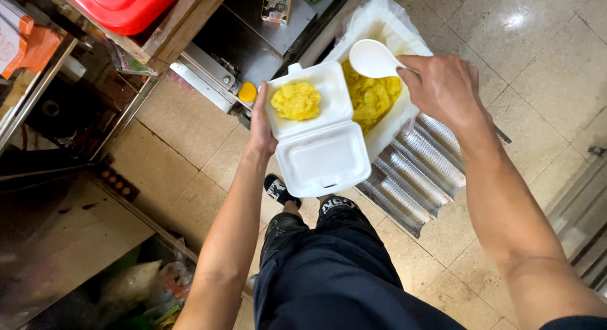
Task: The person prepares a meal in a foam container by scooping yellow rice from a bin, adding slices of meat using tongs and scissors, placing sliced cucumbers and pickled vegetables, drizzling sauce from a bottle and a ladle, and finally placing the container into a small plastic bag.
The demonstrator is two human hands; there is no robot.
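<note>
- My left hand (pixel 260 124) grips foam clamshell box (pixel 316 131) by its left edge, lid hanging open toward me.
- One yellow rice mound (pixel 296 100) already in box; rest of tray bare.
- My right hand (pixel 442 90) closed round white ladle (pixel 374 58), bowl empty, just right of box, over lined rice bin (pixel 379 26).
- Est. filling begun, more room left.

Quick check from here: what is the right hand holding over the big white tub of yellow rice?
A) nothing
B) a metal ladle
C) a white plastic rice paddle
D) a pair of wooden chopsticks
C: the right hand grips a white plastic rice paddle above the white tub of yellow rice, while the left hand holds the open white foam clamshell box.
</note>
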